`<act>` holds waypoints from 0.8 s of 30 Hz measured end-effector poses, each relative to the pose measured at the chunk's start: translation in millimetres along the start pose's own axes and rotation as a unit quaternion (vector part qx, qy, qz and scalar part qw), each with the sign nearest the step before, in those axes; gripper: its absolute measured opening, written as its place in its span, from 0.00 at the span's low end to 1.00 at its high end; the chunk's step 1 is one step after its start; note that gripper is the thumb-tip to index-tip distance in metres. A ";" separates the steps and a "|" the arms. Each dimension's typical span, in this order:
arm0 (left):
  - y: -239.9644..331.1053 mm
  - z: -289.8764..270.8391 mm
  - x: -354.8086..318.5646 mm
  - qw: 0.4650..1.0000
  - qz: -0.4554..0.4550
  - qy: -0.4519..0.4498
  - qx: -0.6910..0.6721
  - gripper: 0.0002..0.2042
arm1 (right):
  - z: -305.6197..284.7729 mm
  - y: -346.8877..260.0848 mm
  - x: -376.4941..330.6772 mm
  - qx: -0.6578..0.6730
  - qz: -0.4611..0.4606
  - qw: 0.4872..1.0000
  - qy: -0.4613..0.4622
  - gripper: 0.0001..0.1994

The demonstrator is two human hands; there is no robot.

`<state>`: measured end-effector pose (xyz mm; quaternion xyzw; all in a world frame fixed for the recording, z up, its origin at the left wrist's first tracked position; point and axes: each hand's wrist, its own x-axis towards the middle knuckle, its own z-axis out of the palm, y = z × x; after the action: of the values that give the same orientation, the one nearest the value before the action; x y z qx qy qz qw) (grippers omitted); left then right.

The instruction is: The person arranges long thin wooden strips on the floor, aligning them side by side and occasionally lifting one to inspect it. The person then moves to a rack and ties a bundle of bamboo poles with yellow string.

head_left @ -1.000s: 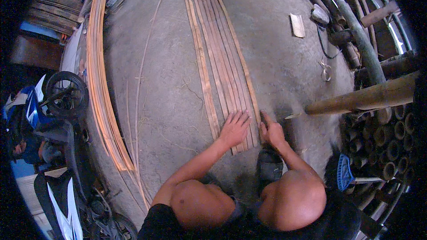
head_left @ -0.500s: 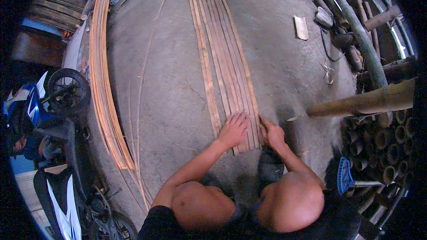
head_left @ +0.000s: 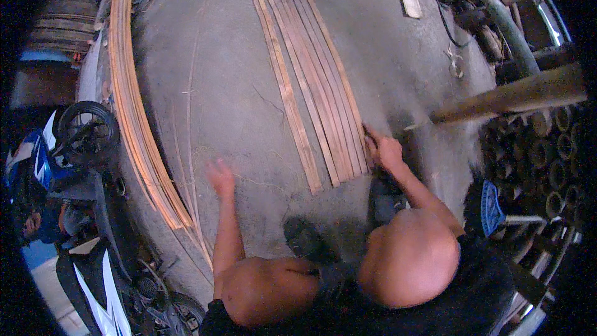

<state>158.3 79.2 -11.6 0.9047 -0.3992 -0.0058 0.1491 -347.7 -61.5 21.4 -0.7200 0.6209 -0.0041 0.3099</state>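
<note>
Several long, flat bamboo strips [head_left: 314,87] lie side by side on the concrete floor in front of me. One strip [head_left: 288,93] at their left has a narrow gap between it and the others. My right hand [head_left: 387,152] is at the near right edge of the row, its index finger stretched along the outermost strip and the other fingers curled in. Something dark shows by its fingertips, too unclear to name. Off to the left, my left hand [head_left: 221,175] is over bare floor, blurred by motion, fingers apart and nothing visible in them.
A bundle of orange-edged strips [head_left: 129,81] runs along the left, beside a parked motorbike [head_left: 93,211]. At the right, a thick bamboo pole [head_left: 510,98] juts inward above stacked bamboo tubes [head_left: 553,168]. A blue broom head [head_left: 491,208] is near my right knee.
My left hand has lifted off the strips and swung left over the floor. My right hand stays at the row's right edge. The whole view has shifted slightly.
</note>
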 end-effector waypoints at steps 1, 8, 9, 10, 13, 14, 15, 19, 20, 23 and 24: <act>-19.0 -16.5 3.3 0.999 -0.036 0.000 -0.032 0.27 | 0.1 3.1 0.8 -0.005 -0.002 1.000 0.002 0.23; -215.3 -38.4 -46.2 0.972 -0.167 0.076 0.150 0.29 | 4.4 8.1 -3.9 0.036 -0.051 0.996 0.064 0.23; -227.6 -37.8 -58.7 0.974 -0.175 0.046 0.139 0.29 | 8.5 13.7 -5.6 0.046 -0.067 0.994 0.079 0.23; -237.7 -39.4 -68.3 0.974 -0.186 0.020 0.126 0.29 | 6.1 7.2 -4.9 0.057 -0.087 0.990 0.095 0.23; -256.5 -35.3 -89.4 0.977 -0.133 0.049 0.158 0.28 | -3.0 -13.9 -4.2 0.006 -0.009 0.999 0.037 0.23; -259.8 -34.0 -93.4 0.976 -0.101 0.077 0.179 0.27 | 1.3 -13.7 -2.4 0.010 -0.015 0.999 0.048 0.23; -263.7 -35.3 -95.5 0.974 -0.116 0.073 0.182 0.27 | 9.9 -9.3 -0.3 0.015 -0.020 0.998 0.060 0.23; -220.1 -40.5 -86.4 0.958 -0.236 0.003 0.160 0.24 | 6.6 -3.8 -0.5 -0.006 0.010 0.999 0.039 0.23; -200.2 -41.5 -81.5 0.948 -0.276 -0.036 0.152 0.24 | 6.5 0.8 -5.4 -0.023 0.020 0.999 0.042 0.23; -230.2 -43.6 -80.0 0.958 -0.248 -0.005 0.144 0.22 | 8.9 -3.5 -2.6 -0.028 -0.007 0.998 0.062 0.23; -250.4 -48.5 -83.8 0.959 -0.242 0.010 0.146 0.22 | 11.8 -7.8 1.4 -0.010 -0.032 0.997 0.076 0.24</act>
<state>287.9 312.3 -43.0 0.9862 -0.1628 0.0254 0.0138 -335.9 -57.3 14.8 -0.7401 0.6194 -0.0623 0.2544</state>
